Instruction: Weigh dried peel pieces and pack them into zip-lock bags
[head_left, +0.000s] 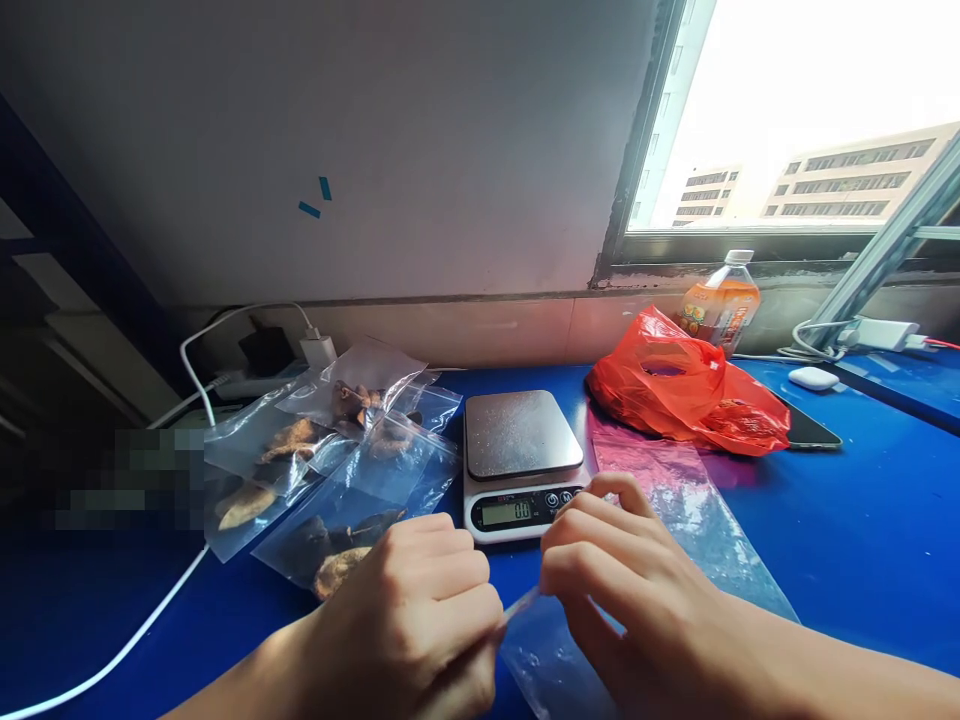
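Note:
Between my two hands a clear plastic zip bag (551, 655) hangs by its top edge, low in the view. My left hand (431, 620) is closed, fingers curled, gripping one end of that edge. My right hand (619, 580) pinches the edge a little further right. What the bag holds, if anything, I cannot make out. Just beyond my hands stands a digital kitchen scale (521, 460) with a bare metal plate, its display reading 0.0. Left of it lie several clear zip bags (420, 465) with dried brown pieces inside, partly behind my left hand.
A red plastic bag (675, 385) sits at right on a larger clear bag (720, 510), beside a phone (814, 430). A drink bottle (727, 300) stands behind. White cables (150, 625) run along the left, and a white earbud case (814, 378) rests far right.

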